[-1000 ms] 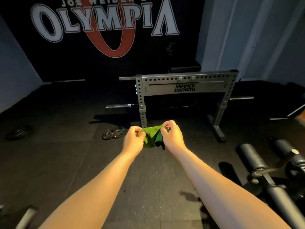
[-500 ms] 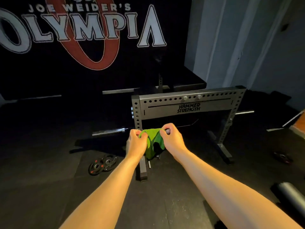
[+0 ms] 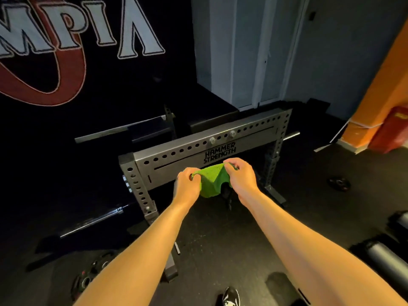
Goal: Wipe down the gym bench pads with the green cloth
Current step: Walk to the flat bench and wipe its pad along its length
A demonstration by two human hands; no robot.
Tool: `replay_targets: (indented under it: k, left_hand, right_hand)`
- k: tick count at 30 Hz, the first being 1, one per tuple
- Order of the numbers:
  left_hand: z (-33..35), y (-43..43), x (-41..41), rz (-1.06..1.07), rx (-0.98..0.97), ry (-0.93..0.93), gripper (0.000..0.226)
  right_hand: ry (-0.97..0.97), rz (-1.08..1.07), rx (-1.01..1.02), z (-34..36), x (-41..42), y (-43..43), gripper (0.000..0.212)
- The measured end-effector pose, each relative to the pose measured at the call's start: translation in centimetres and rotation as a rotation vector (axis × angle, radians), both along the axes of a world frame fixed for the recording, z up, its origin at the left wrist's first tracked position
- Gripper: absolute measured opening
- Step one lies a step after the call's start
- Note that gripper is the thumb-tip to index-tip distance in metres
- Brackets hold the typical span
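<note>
The green cloth (image 3: 211,181) hangs in the air between my hands, stretched along its top edge and drooping below. My left hand (image 3: 186,187) pinches its left corner and my right hand (image 3: 241,178) pinches its right corner, both arms reaching forward. Black roller pads (image 3: 385,255) of a gym bench lie at the right edge, low and apart from the cloth. A flat black bench pad (image 3: 209,119) shows dimly behind the steel frame.
A grey Hammer Strength frame (image 3: 198,154) stands right behind the cloth, with a barbell (image 3: 92,221) lying at its left. Small weight plates (image 3: 88,279) lie on the dark rubber floor at lower left, another plate (image 3: 339,184) at right. An orange pillar (image 3: 375,102) stands far right.
The view has swung right and come nearer the frame. My hands keep the same pinch on the cloth; the orange pillar and the roller pads have come into view.
</note>
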State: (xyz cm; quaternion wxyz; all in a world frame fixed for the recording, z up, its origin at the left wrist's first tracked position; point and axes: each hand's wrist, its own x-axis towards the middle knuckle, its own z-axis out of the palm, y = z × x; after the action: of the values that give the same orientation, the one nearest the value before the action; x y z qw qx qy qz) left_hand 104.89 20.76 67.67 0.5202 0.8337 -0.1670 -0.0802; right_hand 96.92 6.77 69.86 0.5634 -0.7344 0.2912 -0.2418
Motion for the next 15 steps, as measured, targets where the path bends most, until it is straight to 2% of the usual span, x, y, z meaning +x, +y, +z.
replay_targets:
  k: [4,6,9,11,15]
  left_hand:
    - [-0.7,-9.5,6.2,-0.121,0.096,-0.043,0.019]
    - [-0.8,-14.4,9.0,-0.220,0.127,-0.042,0.021]
    - [-0.4,-22.1,13.6,-0.362,0.176,-0.108,0.038]
    - [-0.3,-26.8,15.7,-0.437,0.246,-0.170,0.045]
    - [-0.4,-37.0,19.5,-0.531,0.294,-0.146,0.044]
  right_hand:
    - [-0.003,-0.041,-0.085,-1.3,5.5,-8.8,0.012]
    - [-0.002,-0.085,-0.063,-1.7,8.2,-13.4,0.011]
    - [-0.007,-0.126,-0.039,-1.3,11.8,-20.4,0.011]
    - [0.004,-0.123,-0.026,-0.8,13.3,-24.5,0.017]
    - [0.044,-0.173,0.006,-0.8,15.8,-33.4,0.025]
